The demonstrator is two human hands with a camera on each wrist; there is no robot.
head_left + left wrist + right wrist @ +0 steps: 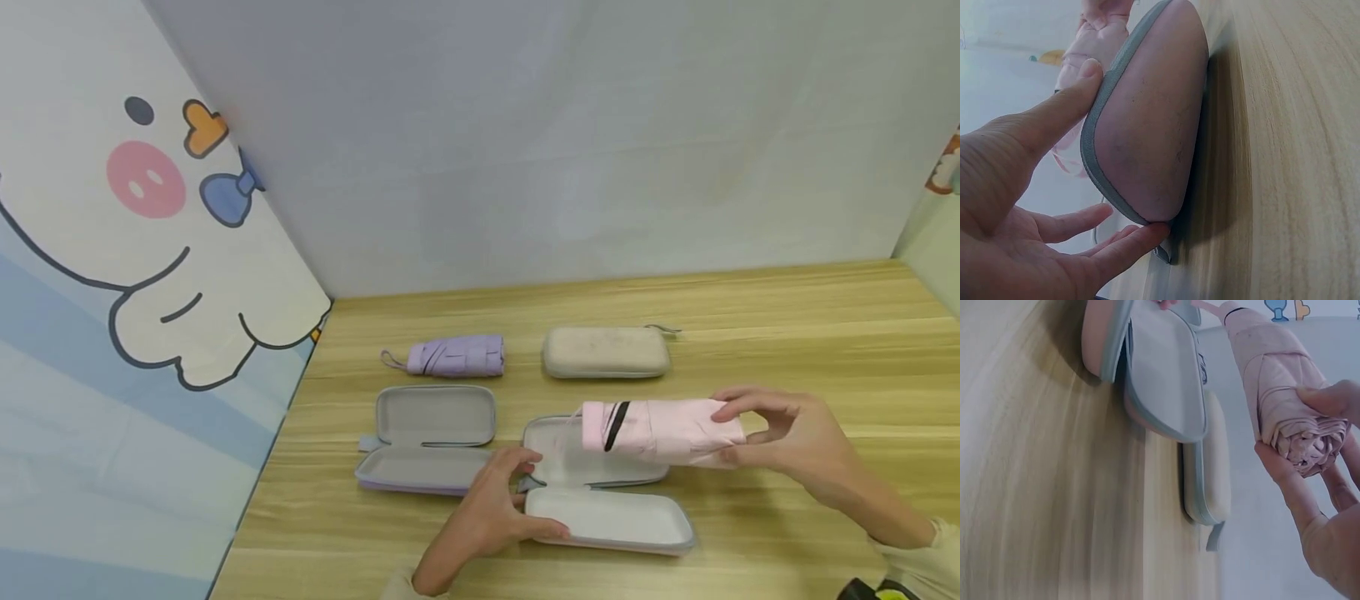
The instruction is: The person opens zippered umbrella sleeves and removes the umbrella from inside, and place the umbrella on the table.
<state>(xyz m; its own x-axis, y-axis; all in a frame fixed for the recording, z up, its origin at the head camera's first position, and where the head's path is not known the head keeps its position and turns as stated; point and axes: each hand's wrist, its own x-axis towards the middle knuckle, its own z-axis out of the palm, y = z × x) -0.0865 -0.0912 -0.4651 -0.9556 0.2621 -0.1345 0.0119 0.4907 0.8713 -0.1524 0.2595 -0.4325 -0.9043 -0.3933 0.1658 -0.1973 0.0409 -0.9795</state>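
an umbrella [459, 357] and, right of it, a closed case [606, 352] lie behind two open cases [435, 417] [611, 517]

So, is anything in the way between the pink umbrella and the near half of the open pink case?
Nothing visible is. The right hand holds the pink umbrella up, and the near half of the open pink case shows uncovered inside. The left hand only touches that case's left end and near rim.
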